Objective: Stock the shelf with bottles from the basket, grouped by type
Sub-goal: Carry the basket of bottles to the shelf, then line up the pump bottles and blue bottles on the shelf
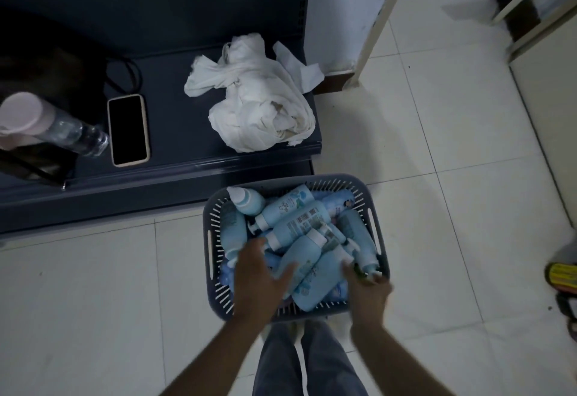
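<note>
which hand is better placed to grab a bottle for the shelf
Likely left. The left hand lies open on the blue bottles in the basket, on the side nearer the shelf. The right hand is at the basket's right corner, blurred, grip unclear.

I'm in a shop, by the look of it. At ten o'clock runs a dark metal display shelf (175,96) with a raised front lip like a price rail. At twelve o'clock stands its slotted upright (304,5). The floor (437,214) is pale tile. Just ahead of my feet, a grey plastic basket (373,208) is heaped with near-identical light-blue bottles (299,219).
</note>
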The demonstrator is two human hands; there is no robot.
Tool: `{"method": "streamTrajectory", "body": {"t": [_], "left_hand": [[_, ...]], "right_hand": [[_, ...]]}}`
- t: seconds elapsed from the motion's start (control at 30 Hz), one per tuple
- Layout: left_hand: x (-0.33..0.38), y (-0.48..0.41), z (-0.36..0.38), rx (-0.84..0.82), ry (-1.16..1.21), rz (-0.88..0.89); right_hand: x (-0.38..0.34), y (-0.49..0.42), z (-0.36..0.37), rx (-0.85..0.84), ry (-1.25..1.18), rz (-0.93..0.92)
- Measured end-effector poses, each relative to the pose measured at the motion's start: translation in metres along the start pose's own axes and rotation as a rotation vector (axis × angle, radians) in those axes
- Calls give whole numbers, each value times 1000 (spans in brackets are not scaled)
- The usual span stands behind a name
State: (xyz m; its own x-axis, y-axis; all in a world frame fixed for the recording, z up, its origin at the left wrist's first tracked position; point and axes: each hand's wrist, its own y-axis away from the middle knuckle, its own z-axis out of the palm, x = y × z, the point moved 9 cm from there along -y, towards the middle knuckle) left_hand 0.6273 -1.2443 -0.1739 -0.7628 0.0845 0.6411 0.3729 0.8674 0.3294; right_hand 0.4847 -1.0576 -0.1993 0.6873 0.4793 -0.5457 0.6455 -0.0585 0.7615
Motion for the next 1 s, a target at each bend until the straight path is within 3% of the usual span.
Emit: {"method": "streamTrajectory", "body": {"t": [0.07,0.17,0.4,0.7,1.0], "left_hand": [[3,3,40,-211,-86,-23],[-15,-1,68,-380,-189,-136],[-26,-13,101,-503,-278,-208],[-23,-23,99,-555,-340,-210],[-28,-23,67,-543,86,-291]], "right_hand": [[31,13,21,-78,23,140],[56,5,44,-104,45,291],[74,-17,52,-73,52,406],[83,-15,61,30,-94,355],[53,-14,79,-288,-88,98]]}}
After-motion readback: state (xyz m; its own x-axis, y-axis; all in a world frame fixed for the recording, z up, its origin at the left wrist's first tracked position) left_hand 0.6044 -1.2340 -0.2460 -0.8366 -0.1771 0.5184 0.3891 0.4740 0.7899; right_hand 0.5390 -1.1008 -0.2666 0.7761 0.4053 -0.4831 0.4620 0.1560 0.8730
